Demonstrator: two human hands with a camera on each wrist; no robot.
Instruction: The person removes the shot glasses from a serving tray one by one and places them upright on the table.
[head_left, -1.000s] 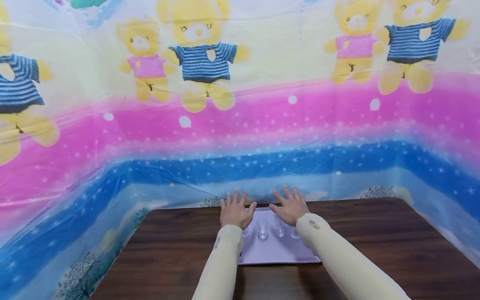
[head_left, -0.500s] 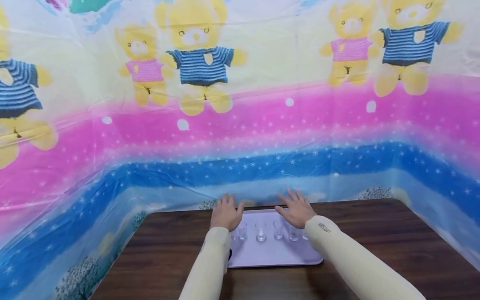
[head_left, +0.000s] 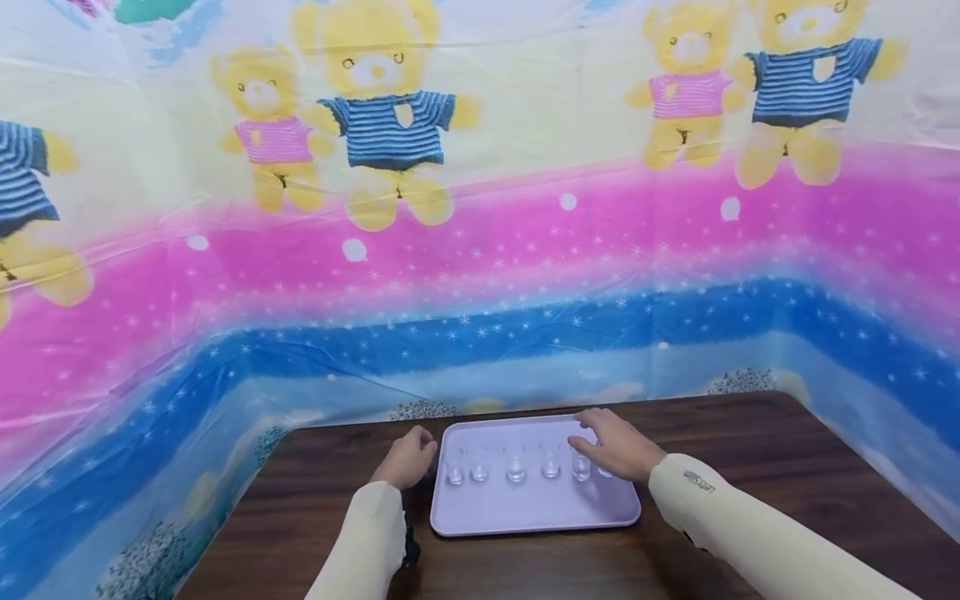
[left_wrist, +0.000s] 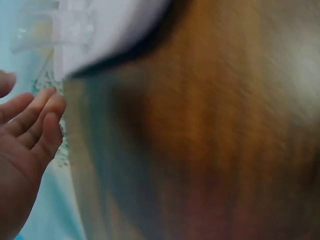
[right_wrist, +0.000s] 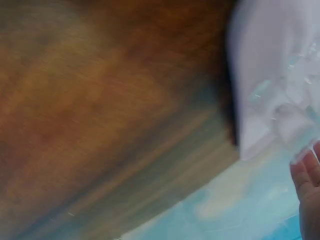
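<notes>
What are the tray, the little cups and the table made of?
The tray: probably smooth plastic, since it's one even pale purple with a raised rim.
The little cups: clear, shiny glass or hard plastic; they're see-through with bright glints, but I can't tell which.
The table: wood or wood-look board, faintly shiny, with dark brown streaky grain.

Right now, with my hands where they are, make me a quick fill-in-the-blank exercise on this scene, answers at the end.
1. In the head view, of the left hand and the right hand, only the ____ one partly hides the glasses.
2. The glasses all stand on one flat, light purple ____.
3. The wooden table is dark ____.
4. On the cloth behind, the smaller bears wear ____ striped tops.

Missing words: right; tray; brown; pink.
</notes>
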